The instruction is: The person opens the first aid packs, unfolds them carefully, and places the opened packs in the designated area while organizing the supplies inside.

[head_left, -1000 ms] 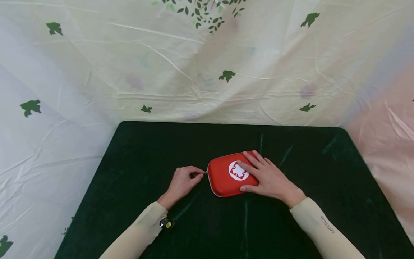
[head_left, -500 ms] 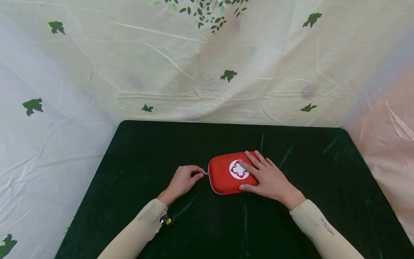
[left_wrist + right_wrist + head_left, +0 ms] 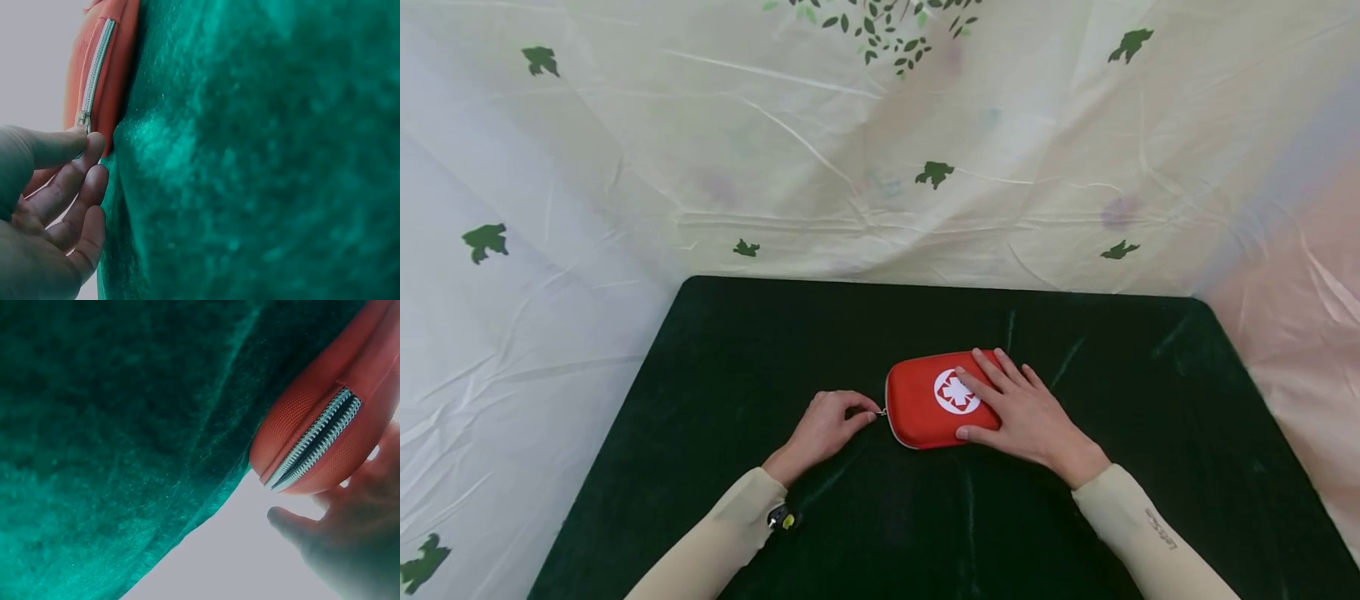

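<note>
A red zip-up case (image 3: 917,392) with a white round emblem lies flat, slightly turned, in the head view. My right hand (image 3: 1037,423) rests on its right part with spread fingers, partly covering the emblem. At the case's left end, my left hand (image 3: 829,421) pinches the zipper pull (image 3: 82,120) between thumb and forefinger; its other fingers are loosely bent. The zipper teeth (image 3: 98,65) above the slider look joined in the left wrist view. In the right wrist view, parted zipper teeth (image 3: 307,439) show a dark gap on another side.
The case lies on a table covered in dark green velvet (image 3: 760,333). Pale sheeting (image 3: 820,167) with green bird and leaf prints hangs behind and at the sides. A small dark round thing (image 3: 782,517) sits at the left cuff.
My left hand and the zipper pull have moved a little toward me along the case's left end. The right hand keeps its place on the case. The head view has shifted slightly.
</note>
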The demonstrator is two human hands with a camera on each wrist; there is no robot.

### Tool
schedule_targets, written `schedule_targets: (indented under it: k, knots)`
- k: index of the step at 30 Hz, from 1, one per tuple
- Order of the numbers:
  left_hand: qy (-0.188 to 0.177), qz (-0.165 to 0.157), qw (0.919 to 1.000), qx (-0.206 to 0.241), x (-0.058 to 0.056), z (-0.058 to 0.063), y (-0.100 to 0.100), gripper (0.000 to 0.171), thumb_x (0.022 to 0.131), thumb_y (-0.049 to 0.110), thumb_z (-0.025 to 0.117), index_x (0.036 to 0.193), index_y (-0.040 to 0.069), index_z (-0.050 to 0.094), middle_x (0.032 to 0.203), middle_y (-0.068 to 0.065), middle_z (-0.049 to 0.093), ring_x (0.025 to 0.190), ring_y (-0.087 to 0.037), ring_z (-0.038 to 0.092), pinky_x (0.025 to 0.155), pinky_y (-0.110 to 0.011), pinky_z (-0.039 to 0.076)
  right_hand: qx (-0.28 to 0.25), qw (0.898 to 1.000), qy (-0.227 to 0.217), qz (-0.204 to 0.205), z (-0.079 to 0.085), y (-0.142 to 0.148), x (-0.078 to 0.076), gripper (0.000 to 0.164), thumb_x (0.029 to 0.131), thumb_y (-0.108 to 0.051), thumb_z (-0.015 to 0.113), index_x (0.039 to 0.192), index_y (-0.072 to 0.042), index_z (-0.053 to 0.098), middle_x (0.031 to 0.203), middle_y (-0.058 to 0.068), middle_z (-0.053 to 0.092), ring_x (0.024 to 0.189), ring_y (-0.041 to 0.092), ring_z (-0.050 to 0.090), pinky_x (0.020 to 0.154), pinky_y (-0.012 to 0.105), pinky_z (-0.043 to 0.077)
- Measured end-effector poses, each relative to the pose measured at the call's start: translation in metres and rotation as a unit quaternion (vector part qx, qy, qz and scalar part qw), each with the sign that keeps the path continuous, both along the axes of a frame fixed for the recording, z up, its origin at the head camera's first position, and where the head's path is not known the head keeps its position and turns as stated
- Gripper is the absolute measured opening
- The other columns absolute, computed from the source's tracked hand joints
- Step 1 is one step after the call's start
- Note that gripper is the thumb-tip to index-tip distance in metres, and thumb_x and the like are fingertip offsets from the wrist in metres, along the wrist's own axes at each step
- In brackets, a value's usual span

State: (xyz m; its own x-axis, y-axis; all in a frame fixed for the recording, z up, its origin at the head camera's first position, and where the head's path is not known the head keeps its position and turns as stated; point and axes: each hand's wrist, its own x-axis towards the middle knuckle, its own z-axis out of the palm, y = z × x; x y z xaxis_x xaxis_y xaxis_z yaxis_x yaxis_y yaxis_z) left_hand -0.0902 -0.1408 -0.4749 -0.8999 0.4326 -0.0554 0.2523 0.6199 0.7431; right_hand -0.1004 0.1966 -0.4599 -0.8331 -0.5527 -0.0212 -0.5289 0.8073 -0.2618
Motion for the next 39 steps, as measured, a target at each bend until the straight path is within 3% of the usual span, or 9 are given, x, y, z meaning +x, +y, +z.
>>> schedule_targets:
  k: [9, 21, 39]
  knots:
    - [-0.02, -0.022, 0.9996, 0.001, 0.007, 0.004, 0.001, 0.017, 0.092, 0.023, 0.065, 0.108, 0.024, 0.069, 0.1, 0.012, 0.066, 0.085, 0.001, 0.06, 0.077, -0.028, 0.051, -0.007, 1.0, 0.001, -0.006, 0.0, 0.0, 0.002, 0.088, 0.081, -0.08, 0.044, 0.154, -0.037, 0.021, 0.162, 0.0, 0.008, 0.146, 0.033, 0.003, 0.109, 0.063, 0.014]
    - [-0.041, -0.047, 0.9977, 0.029, 0.01, 0.003, 0.005, 0.013, 0.087, 0.021, 0.069, 0.101, 0.022, 0.071, 0.086, 0.015, 0.064, 0.075, -0.003, 0.061, 0.069, -0.027, 0.052, 0.005, 1.0, 0.026, -0.016, -0.001, -0.002, 0.004, 0.089, 0.08, -0.081, 0.042, 0.154, -0.035, 0.023, 0.162, 0.001, 0.012, 0.145, 0.033, 0.007, 0.108, 0.062, 0.017]
    - [-0.056, -0.088, 0.9929, 0.057, 0.017, 0.0, 0.009, 0.014, 0.088, 0.024, 0.07, 0.101, 0.021, 0.073, 0.084, 0.015, 0.066, 0.072, -0.006, 0.062, 0.065, -0.027, 0.052, 0.005, 0.999, -0.001, -0.032, 0.0, -0.005, 0.005, 0.091, 0.079, -0.082, 0.041, 0.154, -0.036, 0.02, 0.162, -0.001, 0.006, 0.146, 0.032, 0.005, 0.107, 0.058, 0.028]
